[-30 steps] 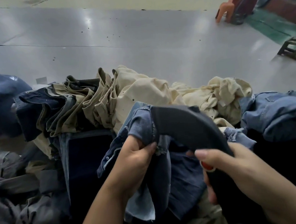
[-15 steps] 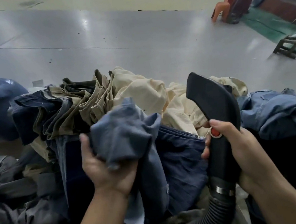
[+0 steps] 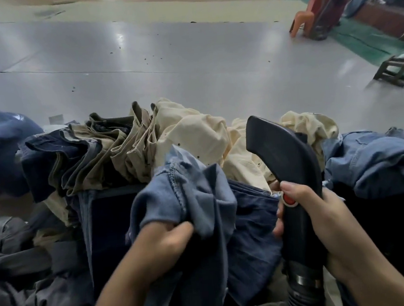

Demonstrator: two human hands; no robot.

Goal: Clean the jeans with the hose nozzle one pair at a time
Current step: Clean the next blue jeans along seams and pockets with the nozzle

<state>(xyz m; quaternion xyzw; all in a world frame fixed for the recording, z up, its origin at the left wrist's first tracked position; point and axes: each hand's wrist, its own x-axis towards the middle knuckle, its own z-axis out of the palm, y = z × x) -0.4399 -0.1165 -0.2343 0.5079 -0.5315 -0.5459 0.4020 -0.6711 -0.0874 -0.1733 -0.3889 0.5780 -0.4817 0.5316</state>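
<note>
My left hand [image 3: 163,240], at about 7 o'clock in the view, was clenched around a bunched fold of the light-blue jeans [image 3: 190,193], fingers curled into the cloth so that a stitched seam stood up above the knuckles. The jeans sat at the centre of the view, draped over a darker denim pair [image 3: 251,212] that spread toward 5 o'clock. My right hand [image 3: 318,218], at about 4 o'clock, was wrapped around the handle of the black hose nozzle [image 3: 285,154], thumb lying just above its red button [image 3: 290,200]. The nozzle stood upright, its flat curved head leaning toward 11 o'clock, apart from the light-blue jeans and not touching them. The ribbed hose [image 3: 302,298] left the handle below a metal collar toward 6 o'clock. Behind, from 10 to 1 o'clock, lay a heap of khaki and cream trousers [image 3: 189,134]; more blue denim [image 3: 374,158] lay at 3 o'clock. The grey floor [image 3: 186,55] stretched beyond, with an orange chair [image 3: 303,23] at 1 o'clock.
</note>
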